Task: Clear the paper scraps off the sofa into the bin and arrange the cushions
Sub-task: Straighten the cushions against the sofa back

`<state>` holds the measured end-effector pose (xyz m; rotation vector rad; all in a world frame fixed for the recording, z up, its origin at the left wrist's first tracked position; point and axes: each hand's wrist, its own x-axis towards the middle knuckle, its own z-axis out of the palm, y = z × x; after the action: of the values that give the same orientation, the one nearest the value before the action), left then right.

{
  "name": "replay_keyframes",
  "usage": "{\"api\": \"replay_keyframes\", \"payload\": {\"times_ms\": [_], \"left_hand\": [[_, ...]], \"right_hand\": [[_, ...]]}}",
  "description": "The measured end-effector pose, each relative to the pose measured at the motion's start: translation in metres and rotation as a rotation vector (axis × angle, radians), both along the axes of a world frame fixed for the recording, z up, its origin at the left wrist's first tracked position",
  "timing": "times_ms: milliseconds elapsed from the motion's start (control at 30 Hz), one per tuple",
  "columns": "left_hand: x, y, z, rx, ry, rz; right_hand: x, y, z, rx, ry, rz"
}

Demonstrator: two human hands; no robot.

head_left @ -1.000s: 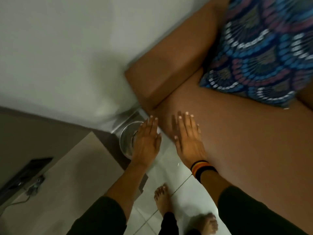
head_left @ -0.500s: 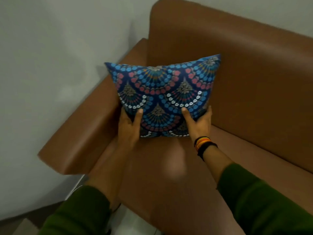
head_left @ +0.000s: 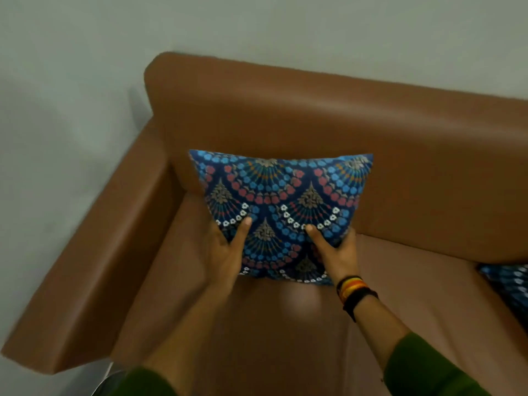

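A blue patterned cushion [head_left: 281,204] stands upright on the brown sofa [head_left: 414,155], leaning towards the backrest near the left armrest. My left hand [head_left: 225,252] grips its lower left edge, thumb on the front. My right hand [head_left: 335,254], with coloured bands at the wrist, grips its lower right edge in the same way. A second patterned cushion [head_left: 511,284] shows partly at the right edge of the seat. No paper scraps are visible on the seat. A sliver of the metal bin [head_left: 104,385] shows at the bottom left, below the armrest.
The sofa's left armrest [head_left: 94,270] runs along a pale wall [head_left: 57,110]. The backrest also stands against the wall. The brown seat extends to the right and towards me.
One second ago both hands hovered open over the bin beside the sofa. They then took hold of the cushion, and it now sits further right and closer to the backrest.
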<state>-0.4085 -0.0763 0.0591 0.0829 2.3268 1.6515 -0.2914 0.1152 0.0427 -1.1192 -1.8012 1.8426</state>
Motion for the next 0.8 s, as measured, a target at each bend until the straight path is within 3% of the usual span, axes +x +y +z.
{"api": "replay_keyframes", "payload": {"times_ms": [167, 333, 433, 533, 700, 800], "left_hand": [[0.027, 0.063, -0.018, -0.122, -0.017, -0.108], [0.04, 0.063, -0.025, -0.214, -0.096, -0.128], [0.07, 0.049, -0.003, -0.393, 0.108, -0.218], [0.114, 0.056, 0.021, -0.498, 0.33, -0.406], [0.216, 0.141, 0.048, -0.447, 0.414, -0.769], [0.227, 0.164, 0.046, -0.442, 0.453, -0.807]], "right_hand": [[0.055, 0.057, -0.004, 0.011, -0.09, -0.021], [0.074, 0.064, -0.007, -0.013, -0.11, -0.009], [0.107, 0.043, -0.002, 0.064, -0.181, -0.052], [0.159, 0.032, 0.011, 0.319, -0.343, -0.055], [0.279, 0.08, 0.038, 0.518, -0.497, -0.245], [0.301, 0.091, 0.039, 0.447, -0.496, -0.338]]}}
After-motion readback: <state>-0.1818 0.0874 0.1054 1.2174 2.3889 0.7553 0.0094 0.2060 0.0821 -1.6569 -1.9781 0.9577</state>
